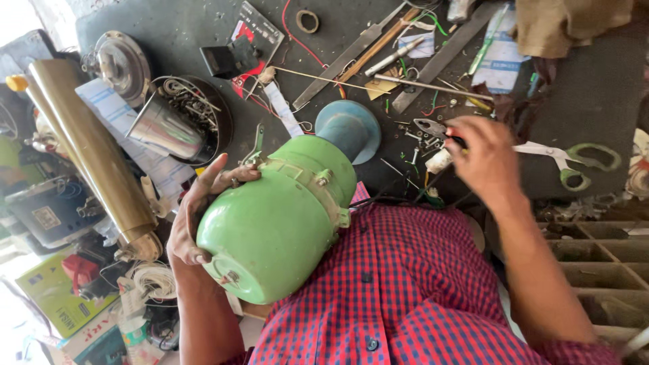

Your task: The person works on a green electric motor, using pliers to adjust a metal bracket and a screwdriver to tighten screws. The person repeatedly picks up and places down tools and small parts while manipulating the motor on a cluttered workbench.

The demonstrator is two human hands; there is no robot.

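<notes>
**Green motor housing held against chest; right hand at pliers**

Dark desk, heavily cluttered, fills the upper part of the head view. Person wears a red-and-blue checked shirt.

Left hand: fingers spread and pressed around the rounded end of a green motor housing, gripping it. Housing lies tilted, its domed end toward the person's chest and touching the shirt, its flanged end pointing toward the desk. A blue funnel-shaped part sits at that far end, touching the housing.

Right hand: fingers clenched around the red handles of pliers; the metal nose points left, over small screws scattered on the desk.

Around:
- Scissors with green handles, just right of the right hand.
- Steel cup lying in a dark dish with wire bits, left of the housing.
- Brass-coloured tube along the left edge.
- Metal files and rods near the top of the desk.
- Coil of white wire below the left hand.
- Wooden grid tray at right.
</notes>
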